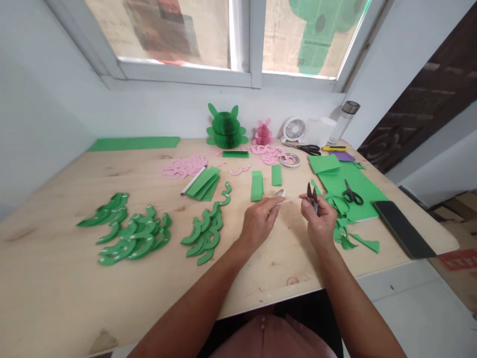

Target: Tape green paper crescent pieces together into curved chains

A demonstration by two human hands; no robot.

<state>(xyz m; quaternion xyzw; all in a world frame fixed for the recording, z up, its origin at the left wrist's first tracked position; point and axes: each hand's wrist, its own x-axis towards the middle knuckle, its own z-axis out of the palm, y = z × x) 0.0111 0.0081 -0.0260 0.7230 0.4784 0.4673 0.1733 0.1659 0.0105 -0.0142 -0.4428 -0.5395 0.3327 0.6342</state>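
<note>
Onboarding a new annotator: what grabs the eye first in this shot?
The two hands come first, at the middle of the table: the right hand holds small dark snips close to the left hand. Next come the heaps of curved green paper pieces on the table's left half. At the back edge stand a green honeycomb paper figure and a smaller pink one.

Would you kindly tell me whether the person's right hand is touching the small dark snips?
Touching: the head view shows the right hand gripping the small dark snips in its fingers, blades pointing up.
</note>
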